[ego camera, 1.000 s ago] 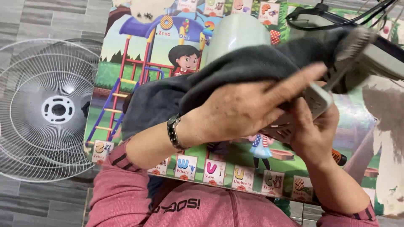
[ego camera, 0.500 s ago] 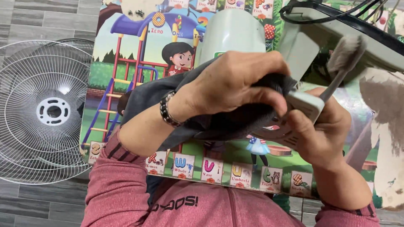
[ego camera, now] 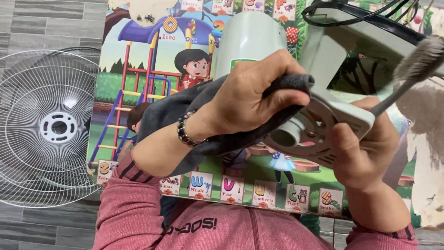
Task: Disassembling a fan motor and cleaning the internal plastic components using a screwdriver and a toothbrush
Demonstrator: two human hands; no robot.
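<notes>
My left hand (ego camera: 252, 97), a beaded bracelet on its wrist, grips a dark grey cloth (ego camera: 162, 111) and presses it against a pale green fan motor housing (ego camera: 247, 39). My right hand (ego camera: 365, 155) holds the housing from below at its round front plate (ego camera: 323, 122), where a short shaft collar sticks out. A small brush with a thin metal handle (ego camera: 418, 60) rises from beside my right hand's fingers. The cloth hides part of the housing.
A white wire fan grille (ego camera: 51, 125) lies on the grey tiled floor at the left. A colourful children's play mat (ego camera: 152, 69) lies under the work. A black cable (ego camera: 342, 9) loops over the fan's stand at the top right.
My left hand has slid the cloth down and to the left along the motor, uncovering the front plate and shaft collar. My right hand keeps its hold.
</notes>
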